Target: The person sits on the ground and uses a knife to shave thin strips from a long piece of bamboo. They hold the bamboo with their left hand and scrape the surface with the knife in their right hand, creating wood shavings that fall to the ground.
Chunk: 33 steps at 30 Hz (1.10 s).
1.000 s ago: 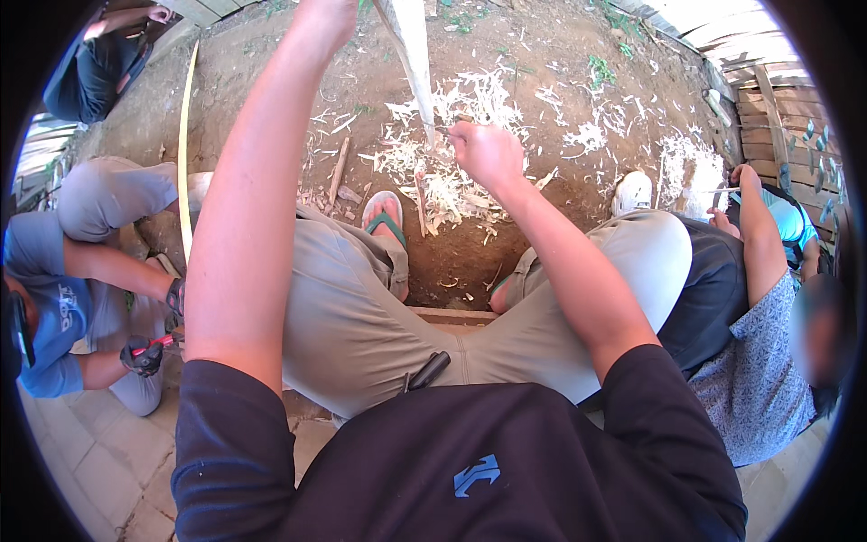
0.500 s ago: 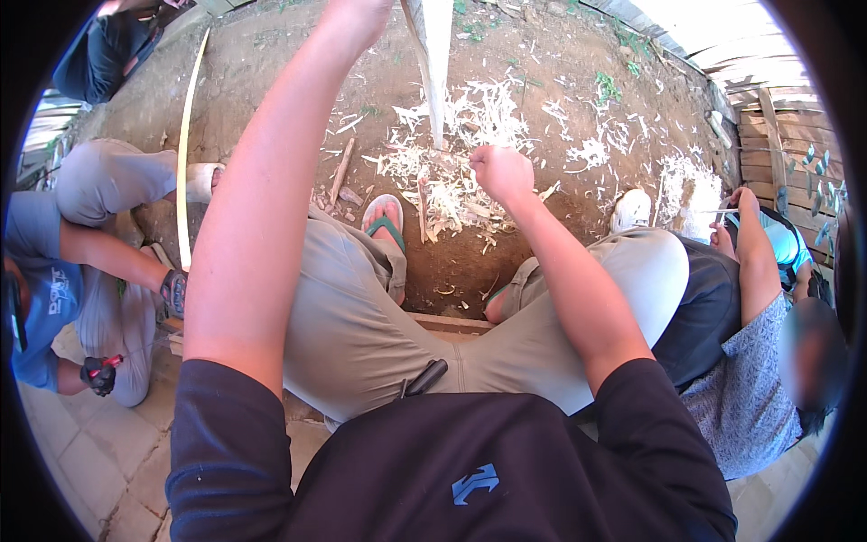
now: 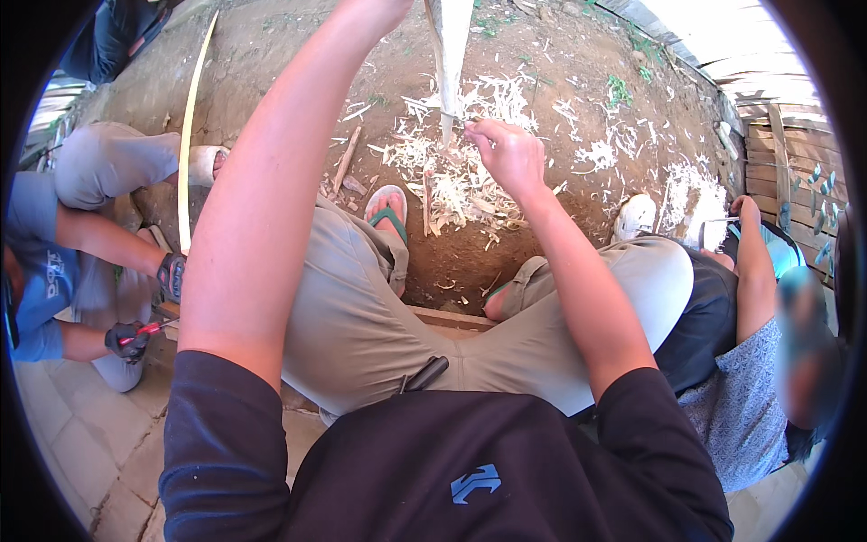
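Observation:
A long pale strip of wood (image 3: 452, 54) comes down from the top edge, its lower tip above a heap of shavings (image 3: 479, 185). My right hand (image 3: 512, 158) is closed at its right side, gripping a thin blade-like tool (image 3: 458, 118) that crosses the wood near the tip. The fingers hide the tool's handle. At the top edge, just left of the wood, my left hand (image 3: 386, 9) is cut off. Its fingers are out of view, so its hold on the wood cannot be seen.
At left, a person's gloved hand (image 3: 126, 341) holds a red-handled tool. A long curved pale strip (image 3: 190, 135) stands near that person's legs. Another person (image 3: 736, 388) sits close on my right, hands on a thin tool. A stick (image 3: 346, 161) lies on the dirt near my sandalled foot.
My right hand has moved slightly up along the wood with the tool, its wrist turned. The wood has shifted a little to the right. The left person's red-handled tool has moved right and up.

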### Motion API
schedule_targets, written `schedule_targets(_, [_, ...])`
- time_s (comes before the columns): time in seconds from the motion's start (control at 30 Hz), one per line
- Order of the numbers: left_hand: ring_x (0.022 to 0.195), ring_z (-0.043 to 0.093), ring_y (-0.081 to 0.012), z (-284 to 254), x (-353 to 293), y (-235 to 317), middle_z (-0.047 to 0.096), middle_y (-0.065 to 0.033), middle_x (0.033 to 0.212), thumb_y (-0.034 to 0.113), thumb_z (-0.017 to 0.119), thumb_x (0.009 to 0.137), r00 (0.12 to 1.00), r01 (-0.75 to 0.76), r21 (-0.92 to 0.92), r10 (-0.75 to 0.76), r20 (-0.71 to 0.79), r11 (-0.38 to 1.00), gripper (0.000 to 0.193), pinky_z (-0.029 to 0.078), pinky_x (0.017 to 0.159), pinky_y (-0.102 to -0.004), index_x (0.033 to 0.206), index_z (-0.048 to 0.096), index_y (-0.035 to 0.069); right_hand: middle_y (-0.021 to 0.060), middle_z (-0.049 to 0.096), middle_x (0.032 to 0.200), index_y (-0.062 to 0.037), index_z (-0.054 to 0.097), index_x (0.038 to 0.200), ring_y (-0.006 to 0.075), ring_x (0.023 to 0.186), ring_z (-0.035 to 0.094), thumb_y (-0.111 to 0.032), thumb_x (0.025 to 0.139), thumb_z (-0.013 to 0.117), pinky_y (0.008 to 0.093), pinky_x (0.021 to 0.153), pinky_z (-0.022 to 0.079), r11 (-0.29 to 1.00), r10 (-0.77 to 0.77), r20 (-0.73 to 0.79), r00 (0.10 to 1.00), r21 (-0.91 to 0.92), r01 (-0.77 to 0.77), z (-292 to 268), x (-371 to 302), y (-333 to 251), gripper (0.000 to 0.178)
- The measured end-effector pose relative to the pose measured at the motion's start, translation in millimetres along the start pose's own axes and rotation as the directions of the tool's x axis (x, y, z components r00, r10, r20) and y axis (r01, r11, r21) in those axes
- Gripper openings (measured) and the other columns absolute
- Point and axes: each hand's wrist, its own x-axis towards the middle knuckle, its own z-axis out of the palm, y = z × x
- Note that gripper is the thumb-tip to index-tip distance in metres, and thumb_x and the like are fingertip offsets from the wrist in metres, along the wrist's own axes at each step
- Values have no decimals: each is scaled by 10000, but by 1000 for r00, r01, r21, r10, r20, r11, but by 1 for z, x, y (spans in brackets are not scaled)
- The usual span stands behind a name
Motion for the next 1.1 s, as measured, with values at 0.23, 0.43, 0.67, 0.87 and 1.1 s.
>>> schedule_targets(0.23, [683, 637, -174, 3, 13, -26, 627, -41, 761, 793, 322, 984, 991, -96, -333, 121, 53, 938, 779, 534, 607, -324, 1020, 647, 86, 93, 751, 796, -176, 792, 931, 283, 726, 735, -163, 894, 712, 407, 644, 578, 997, -5, 58, 998, -72, 10, 11, -6, 10, 89])
schedule_targets(0.43, [648, 634, -208, 9, 15, -28, 618, -84, 734, 798, 279, 983, 996, -88, -418, 87, -21, 904, 814, 547, 598, -357, 994, 617, 57, 68, 757, 812, -156, 802, 926, 268, 700, 729, -151, 885, 738, 377, 597, 571, 988, 114, 111, 987, -113, -102, 13, -11, 4, 75])
schedule_targets(0.67, [632, 627, -232, -5, 16, -24, 610, -99, 710, 794, 294, 974, 997, -17, -477, 49, 56, 879, 792, 537, 594, -383, 947, 587, 58, 76, 754, 810, -176, 799, 912, 280, 696, 727, -163, 889, 741, 384, 618, 571, 973, 150, 170, 974, -198, -115, 17, -6, 0, 64])
schedule_targets(0.87, [609, 620, -239, -7, 19, -29, 598, -99, 678, 833, 291, 944, 1000, -19, -456, 15, -12, 890, 819, 528, 589, -386, 936, 582, 67, 83, 754, 798, -172, 793, 914, 295, 704, 730, -184, 916, 682, 390, 637, 586, 996, 30, 16, 999, -88, -29, 7, -2, -15, 112])
schedule_targets(1.1, [621, 626, -234, -2, 22, -27, 624, -98, 705, 831, 259, 955, 998, -58, -441, 61, -7, 895, 832, 533, 594, -370, 951, 589, 67, 22, 734, 787, -169, 776, 867, 233, 615, 703, -168, 888, 743, 356, 545, 556, 959, 49, 108, 993, -282, -16, 25, -20, 18, 40])
